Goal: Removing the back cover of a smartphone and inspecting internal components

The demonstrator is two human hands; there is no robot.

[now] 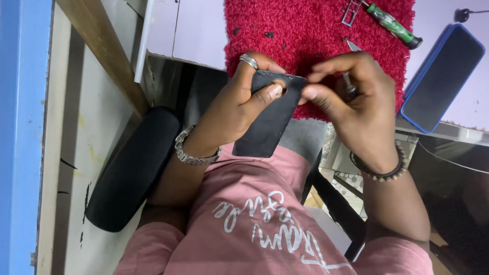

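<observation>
Left hand (239, 109) has its grip closed around a black phone back cover (267, 119), thumb pressed near its top edge, held above the lap. Right hand (351, 107) pinches the cover's upper corner, a small metal tool (348, 86) tucked in its fingers. Beyond: red mat (305, 30) on the counter (193, 30), green-handled screwdriver (395, 25), blue-cased phone (442, 76).
</observation>
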